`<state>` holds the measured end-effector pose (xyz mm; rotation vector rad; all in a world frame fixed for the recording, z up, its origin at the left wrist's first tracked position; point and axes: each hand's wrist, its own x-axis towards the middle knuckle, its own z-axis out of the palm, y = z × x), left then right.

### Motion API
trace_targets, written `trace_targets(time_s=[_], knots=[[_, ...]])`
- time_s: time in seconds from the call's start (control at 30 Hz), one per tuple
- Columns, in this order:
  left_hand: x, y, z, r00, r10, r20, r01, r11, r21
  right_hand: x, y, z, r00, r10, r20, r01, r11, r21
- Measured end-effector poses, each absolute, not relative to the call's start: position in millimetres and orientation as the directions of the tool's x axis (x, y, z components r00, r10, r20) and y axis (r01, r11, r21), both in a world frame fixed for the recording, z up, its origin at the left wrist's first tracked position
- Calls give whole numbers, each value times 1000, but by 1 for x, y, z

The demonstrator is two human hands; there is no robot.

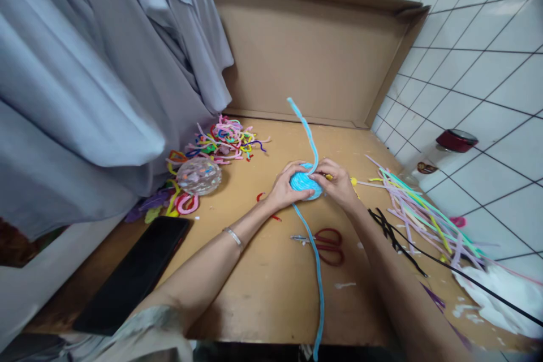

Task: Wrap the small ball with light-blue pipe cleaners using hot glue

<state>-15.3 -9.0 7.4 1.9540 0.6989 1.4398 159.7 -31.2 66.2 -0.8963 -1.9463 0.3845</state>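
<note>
Both hands are at a round bundle of blue pipe cleaners (306, 185) above the middle of the table. My left hand (287, 188) is closed around its left side, with the thumb across the near edge. Finger and thumb of my right hand (335, 181) are pinched at its right side, by the base of a blue pipe cleaner (311, 138) that sticks up. Another blue strand (319, 271) hangs from the bundle down past the table's front edge. It crosses over scissors with red handles (328, 247) lying below the hands.
A pile of coloured pipe cleaner pieces (229, 138) and a clear textured bowl (198, 176) are at left, near a black phone (136, 274). Long pipe cleaners (416, 203), a jar with a red lid (456, 140) and a black cable (470, 280) lie right. Grey cloth (106, 68) hangs left.
</note>
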Motion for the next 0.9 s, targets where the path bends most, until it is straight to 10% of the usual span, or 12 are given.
trace_targets(time_s=[0.7, 0.9], knots=[[-15, -4, 6, 229, 791, 568, 45, -591, 805, 148, -19, 65, -54, 858, 510, 416, 484, -770], [-21, 7, -1, 116, 884, 453, -4, -455, 890, 185, -23, 62, 202, 805, 557, 762, 228, -606]])
